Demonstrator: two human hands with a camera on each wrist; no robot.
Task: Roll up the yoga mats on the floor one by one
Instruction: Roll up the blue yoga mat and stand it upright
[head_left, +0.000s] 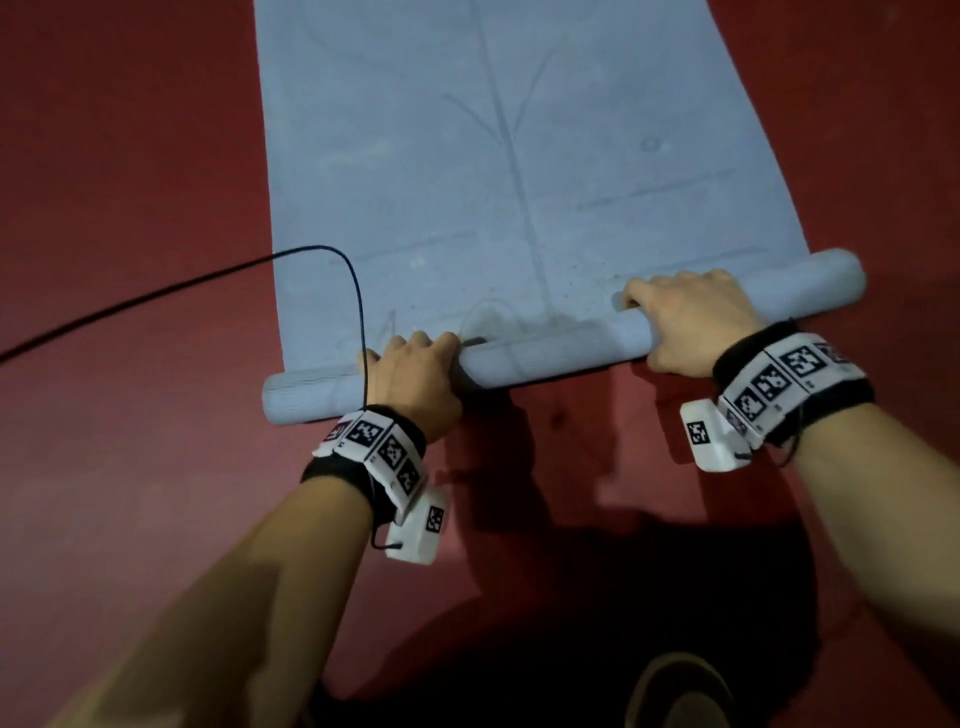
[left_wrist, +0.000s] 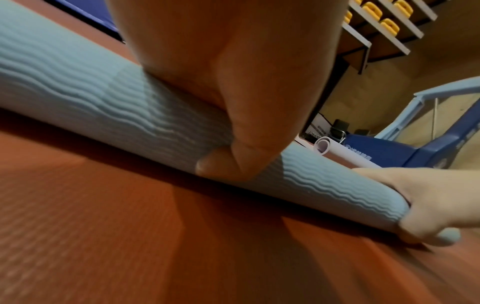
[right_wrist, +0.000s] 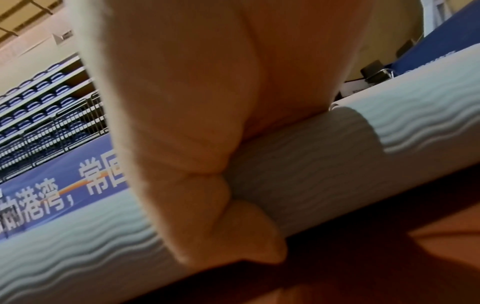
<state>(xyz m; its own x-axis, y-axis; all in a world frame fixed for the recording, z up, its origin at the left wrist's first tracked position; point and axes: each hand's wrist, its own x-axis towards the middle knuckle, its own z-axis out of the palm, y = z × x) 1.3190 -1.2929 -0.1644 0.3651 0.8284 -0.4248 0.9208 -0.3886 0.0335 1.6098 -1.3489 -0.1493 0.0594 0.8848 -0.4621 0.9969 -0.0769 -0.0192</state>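
A pale blue yoga mat (head_left: 493, 130) lies flat on the red floor, stretching away from me. Its near end is wound into a thin roll (head_left: 550, 358) with a wavy ribbed outer face (left_wrist: 109, 115) (right_wrist: 337, 156). My left hand (head_left: 410, 376) grips the roll near its left end, fingers curled over the top and thumb (left_wrist: 215, 166) under the near side. My right hand (head_left: 691, 317) grips the roll toward its right end in the same way; it also shows in the left wrist view as a right hand (left_wrist: 426, 205) wrapped around the roll.
A black cable (head_left: 171, 291) loops from my left wrist across the mat's left edge and the red floor (head_left: 130, 182). A rolled white mat (left_wrist: 337, 150) lies further off by a blue barrier (left_wrist: 389, 150). My shoe (head_left: 680, 691) stands just behind the roll.
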